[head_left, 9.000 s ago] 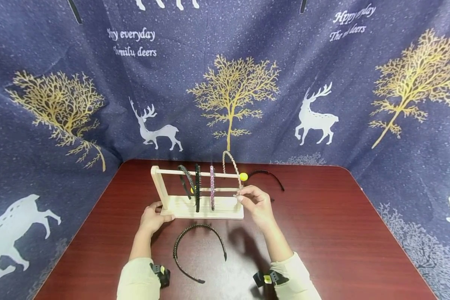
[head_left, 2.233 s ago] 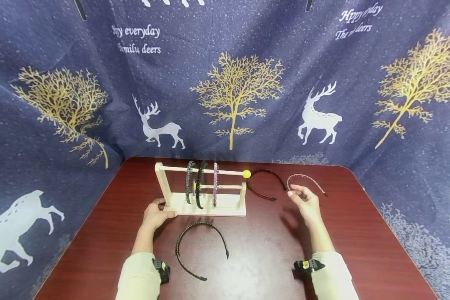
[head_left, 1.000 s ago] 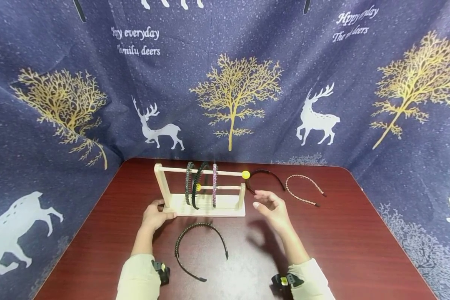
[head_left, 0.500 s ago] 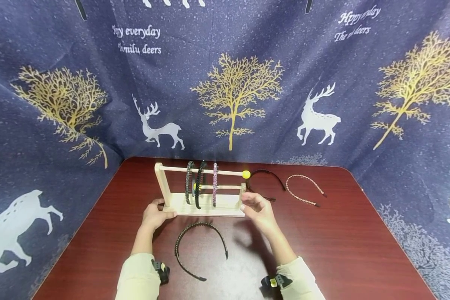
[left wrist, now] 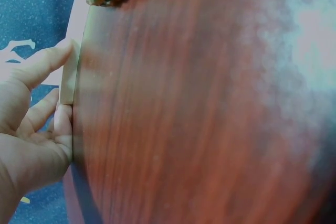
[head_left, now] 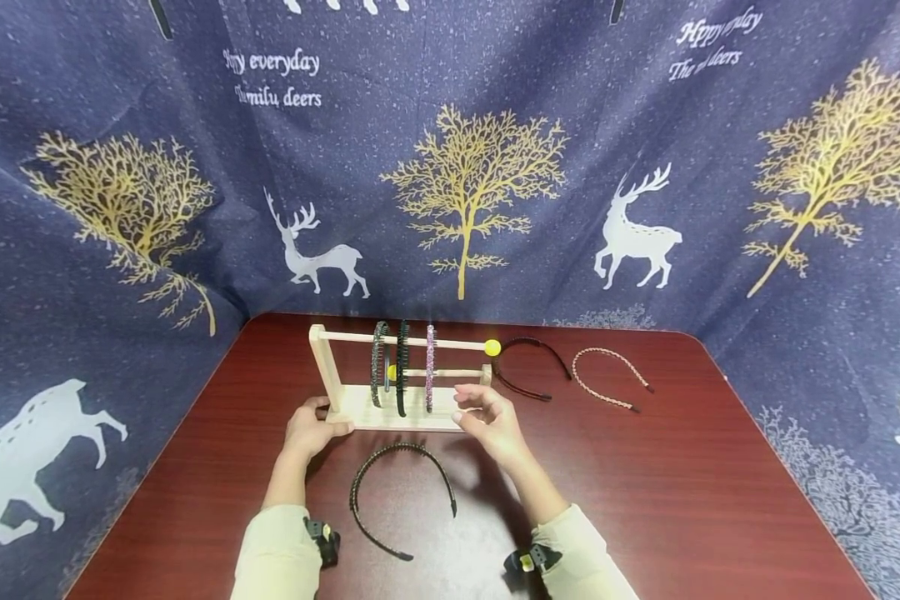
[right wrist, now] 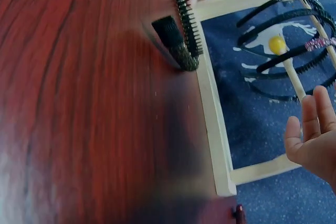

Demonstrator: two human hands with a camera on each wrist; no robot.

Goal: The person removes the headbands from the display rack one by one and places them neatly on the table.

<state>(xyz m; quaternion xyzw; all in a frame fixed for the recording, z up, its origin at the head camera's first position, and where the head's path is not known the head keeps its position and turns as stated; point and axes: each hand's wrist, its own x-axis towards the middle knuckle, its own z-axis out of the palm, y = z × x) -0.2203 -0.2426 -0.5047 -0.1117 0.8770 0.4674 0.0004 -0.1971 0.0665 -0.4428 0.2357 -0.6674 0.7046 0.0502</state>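
My left hand (head_left: 311,432) grips the left end of a wooden headband stand (head_left: 362,410), thumb over the base in the left wrist view. On its upper rod hang a dark glittery headband (head_left: 378,367), a black headband (head_left: 402,368) and a pink sequined headband (head_left: 431,368). My right hand (head_left: 489,418) holds nothing; it hovers over the front right of the base, just right of the pink headband. In the right wrist view its fingers (right wrist: 311,116) are loosely bent, near the lower rod (right wrist: 295,80). A yellow ball (head_left: 492,347) caps the upper rod's right end.
Flat on the table (head_left: 690,467) lie a beige braided headband (head_left: 587,389) and a dark brown headband (head_left: 521,389), right of the stand. Another dark toothed headband (head_left: 355,492) lies in front of it. A blue deer-print cloth (head_left: 540,275) hangs behind the table.
The right hand held the braided headband at the stand's right end, then laid it on the table at the right. It has since moved left, in front of the stand. The left hand stays put.
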